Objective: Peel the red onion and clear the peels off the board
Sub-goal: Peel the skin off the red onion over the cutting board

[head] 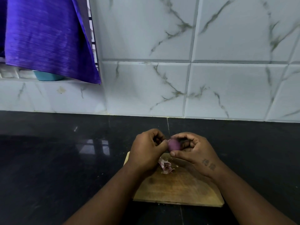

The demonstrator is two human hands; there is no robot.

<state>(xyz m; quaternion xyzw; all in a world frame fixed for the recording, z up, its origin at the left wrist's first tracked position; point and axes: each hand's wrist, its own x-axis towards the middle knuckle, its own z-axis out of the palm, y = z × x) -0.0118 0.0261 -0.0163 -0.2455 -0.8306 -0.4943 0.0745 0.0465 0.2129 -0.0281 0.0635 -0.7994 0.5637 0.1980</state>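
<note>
Over the board [178,189], our right grip [194,151] is cupping the onion [174,145]; the left grip [146,150] is pinching its left end.

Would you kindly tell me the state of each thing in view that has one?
Board: flat on the counter.
Red onion: smooth purple, held in the air.
Right hand: grips the onion.
Left hand: pinches the onion's end.
Peels: lying loose on the board.
Purple cloth: hanging.
</note>
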